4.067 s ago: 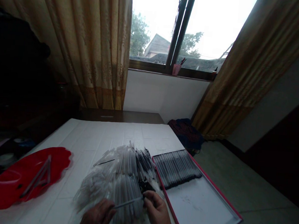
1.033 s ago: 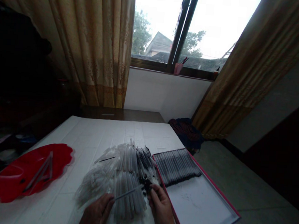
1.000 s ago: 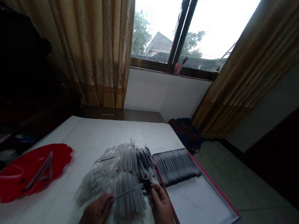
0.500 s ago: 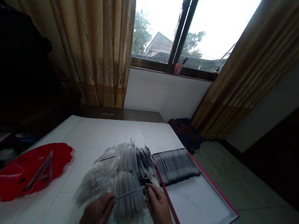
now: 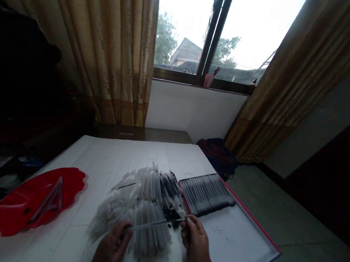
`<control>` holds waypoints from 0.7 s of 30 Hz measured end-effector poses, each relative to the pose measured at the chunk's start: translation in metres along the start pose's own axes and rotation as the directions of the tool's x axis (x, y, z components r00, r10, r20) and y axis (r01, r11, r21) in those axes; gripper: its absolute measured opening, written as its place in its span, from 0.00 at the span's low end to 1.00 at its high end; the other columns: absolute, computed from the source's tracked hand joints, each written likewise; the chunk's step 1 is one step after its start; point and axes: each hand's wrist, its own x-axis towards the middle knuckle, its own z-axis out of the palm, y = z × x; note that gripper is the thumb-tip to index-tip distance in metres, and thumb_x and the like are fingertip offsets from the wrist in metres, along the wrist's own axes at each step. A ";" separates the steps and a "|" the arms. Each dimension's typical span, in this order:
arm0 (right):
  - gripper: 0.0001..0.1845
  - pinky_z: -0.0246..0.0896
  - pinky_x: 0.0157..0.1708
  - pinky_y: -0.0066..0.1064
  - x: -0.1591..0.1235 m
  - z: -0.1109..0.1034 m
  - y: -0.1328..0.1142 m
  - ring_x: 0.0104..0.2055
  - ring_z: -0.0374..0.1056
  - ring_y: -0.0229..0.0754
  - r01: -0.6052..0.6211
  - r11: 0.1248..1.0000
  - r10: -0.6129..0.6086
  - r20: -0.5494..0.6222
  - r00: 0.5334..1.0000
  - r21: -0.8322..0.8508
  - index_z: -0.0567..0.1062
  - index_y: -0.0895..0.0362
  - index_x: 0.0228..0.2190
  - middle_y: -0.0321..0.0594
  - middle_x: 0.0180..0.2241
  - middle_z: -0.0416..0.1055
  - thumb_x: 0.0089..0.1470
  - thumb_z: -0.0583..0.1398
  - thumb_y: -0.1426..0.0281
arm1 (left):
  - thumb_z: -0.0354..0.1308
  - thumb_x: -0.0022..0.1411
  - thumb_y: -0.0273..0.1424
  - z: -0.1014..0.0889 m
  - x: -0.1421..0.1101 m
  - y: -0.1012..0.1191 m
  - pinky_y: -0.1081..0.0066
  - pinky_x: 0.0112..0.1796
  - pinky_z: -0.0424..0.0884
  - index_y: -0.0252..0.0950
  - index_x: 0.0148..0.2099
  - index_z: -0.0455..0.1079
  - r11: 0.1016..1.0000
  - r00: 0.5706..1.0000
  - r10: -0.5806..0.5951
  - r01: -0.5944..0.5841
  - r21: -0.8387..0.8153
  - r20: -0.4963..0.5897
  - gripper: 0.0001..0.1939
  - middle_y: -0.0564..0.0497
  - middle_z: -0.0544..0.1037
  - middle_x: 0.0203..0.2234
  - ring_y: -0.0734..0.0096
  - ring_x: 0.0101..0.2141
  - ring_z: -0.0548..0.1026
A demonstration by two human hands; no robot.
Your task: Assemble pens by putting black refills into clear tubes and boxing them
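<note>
My left hand (image 5: 111, 247) and my right hand (image 5: 195, 242) each pinch one end of a single slim pen (image 5: 156, 223), held level just above a big heap of clear pen barrels (image 5: 139, 208) on the white table. Small black caps (image 5: 170, 215) lie in the heap right by the pen's right end. To the right lies a red-rimmed white tray (image 5: 238, 247) with a neat row of finished pens (image 5: 206, 195) across its far end.
A red wavy plate (image 5: 16, 211) with a few grey sticks lies at the table's left. The white table sheet (image 5: 137, 154) runs back toward a brown cabinet, curtains and a window. A dark bag (image 5: 218, 156) sits on the floor beyond the tray.
My right hand has moved right toward the tray, and the pen between my hands now looks longer and lies more level. The view has barely shifted.
</note>
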 end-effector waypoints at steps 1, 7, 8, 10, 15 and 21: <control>0.24 0.47 0.12 0.17 0.001 0.001 -0.010 0.15 0.58 0.29 0.024 1.000 -0.023 -0.037 0.999 0.017 0.71 0.56 0.30 0.31 0.18 0.72 0.33 0.70 0.56 | 0.48 0.62 0.49 0.001 0.000 0.000 0.77 0.26 0.75 0.42 0.40 0.71 0.997 0.997 -0.080 0.080 -0.022 -0.019 0.19 0.54 0.81 0.28 0.70 0.26 0.80; 0.24 0.56 0.14 0.19 0.017 0.014 -0.050 0.18 0.66 0.32 0.166 0.985 -0.159 -0.110 0.981 0.055 0.68 0.56 0.31 0.33 0.24 0.77 0.33 0.70 0.59 | 0.48 0.56 0.57 0.008 -0.001 -0.001 0.74 0.24 0.73 0.41 0.38 0.72 0.943 0.938 -0.324 0.309 -0.124 -0.123 0.26 0.55 0.77 0.21 0.69 0.21 0.76; 0.24 0.57 0.14 0.20 0.021 0.017 -0.048 0.18 0.66 0.33 0.181 0.983 -0.178 -0.090 0.980 0.031 0.68 0.56 0.31 0.34 0.25 0.77 0.34 0.69 0.59 | 0.48 0.55 0.57 0.009 -0.001 -0.001 0.73 0.24 0.73 0.41 0.37 0.72 0.943 0.939 -0.324 0.309 -0.126 -0.117 0.26 0.55 0.77 0.21 0.69 0.21 0.75; 0.22 0.58 0.15 0.20 0.028 0.021 -0.040 0.20 0.68 0.34 0.208 0.978 -0.209 -0.041 0.977 -0.031 0.69 0.57 0.30 0.36 0.25 0.77 0.35 0.69 0.59 | 0.48 0.55 0.57 0.008 -0.001 -0.002 0.73 0.24 0.73 0.41 0.37 0.72 0.945 0.946 -0.313 0.302 -0.123 -0.087 0.26 0.54 0.77 0.22 0.70 0.21 0.75; 0.22 0.59 0.14 0.22 0.038 0.026 -0.016 0.22 0.71 0.39 0.202 0.965 -0.200 0.031 0.979 -0.170 0.70 0.58 0.28 0.40 0.26 0.78 0.34 0.69 0.57 | 0.49 0.55 0.57 0.005 -0.001 -0.005 0.73 0.24 0.73 0.41 0.38 0.71 0.940 0.944 -0.327 0.320 -0.116 -0.048 0.26 0.54 0.78 0.23 0.70 0.20 0.75; 0.25 0.53 0.10 0.22 0.038 0.023 -0.013 0.16 0.67 0.38 0.165 0.932 -0.137 0.106 0.985 -0.324 0.70 0.58 0.31 0.38 0.22 0.76 0.34 0.68 0.56 | 0.51 0.55 0.54 0.005 -0.001 -0.008 0.74 0.25 0.73 0.42 0.38 0.71 0.943 0.951 -0.309 0.307 -0.129 0.004 0.23 0.56 0.76 0.20 0.69 0.21 0.75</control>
